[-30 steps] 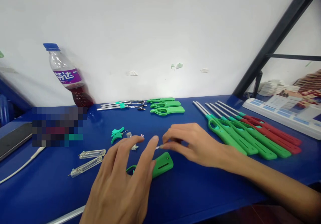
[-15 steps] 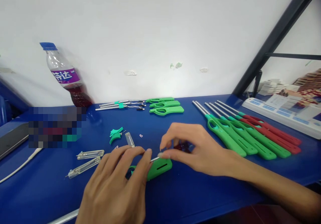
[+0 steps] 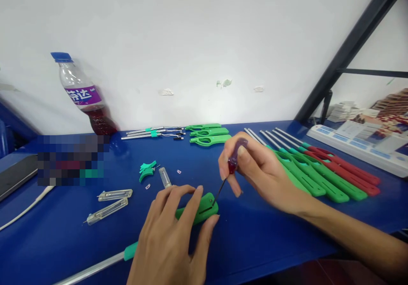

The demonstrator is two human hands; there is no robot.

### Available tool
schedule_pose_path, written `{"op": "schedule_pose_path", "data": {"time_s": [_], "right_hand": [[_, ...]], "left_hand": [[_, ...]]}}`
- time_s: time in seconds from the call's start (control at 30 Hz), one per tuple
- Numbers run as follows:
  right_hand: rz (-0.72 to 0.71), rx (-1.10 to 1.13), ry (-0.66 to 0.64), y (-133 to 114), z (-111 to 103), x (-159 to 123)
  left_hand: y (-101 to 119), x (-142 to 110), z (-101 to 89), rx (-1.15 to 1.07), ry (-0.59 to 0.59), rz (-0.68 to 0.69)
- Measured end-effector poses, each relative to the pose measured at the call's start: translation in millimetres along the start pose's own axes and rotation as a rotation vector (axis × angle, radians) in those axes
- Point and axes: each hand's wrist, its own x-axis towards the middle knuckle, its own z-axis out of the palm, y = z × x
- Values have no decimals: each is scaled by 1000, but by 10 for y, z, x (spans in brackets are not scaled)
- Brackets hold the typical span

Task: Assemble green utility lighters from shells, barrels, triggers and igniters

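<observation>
In the head view my left hand (image 3: 174, 234) is closed around a green long-neck lighter (image 3: 208, 210), steadying it on the table. Its slotted handle end sticks out past my fingers, and its metal tube with a teal collar (image 3: 130, 251) extends to the lower left. My right hand (image 3: 261, 170) grips a small screwdriver (image 3: 235, 159) with a dark red-purple handle. The thin shaft slants down, and its tip meets the lighter's handle near the slot's far end. My left fingers hide the middle of the lighter.
Clear fuel tanks (image 3: 110, 210), teal triggers (image 3: 147, 170) and tiny pale clips lie left. Metal tubes with wires (image 3: 143, 135) and green handle shells (image 3: 210, 140) line the wall. Several lighters (image 3: 331, 174) rest right, beside a white power strip (image 3: 360, 149). A bottle (image 3: 84, 95) leans back left.
My right hand has swung the screwdriver from nearly flat to steep, its tip now on the handle. My left hand has shifted right and down, and the lighter's tube has turned into fuller view.
</observation>
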Motion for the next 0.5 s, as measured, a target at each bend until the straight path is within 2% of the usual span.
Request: {"op": "schedule_pose_path", "data": {"time_s": [0.07,0.23,0.5], "right_hand": [[-27,-78,18,-12,21,-24],[-20,-193,-30,45,54,-63],[-23,-218,-21,68,66,-53]], "left_hand": [[-19,-18,53,14,-62,-28],[-63,-46,111,-20,-214,-57],[-84,-58,143,-30,-201,-49]]}}
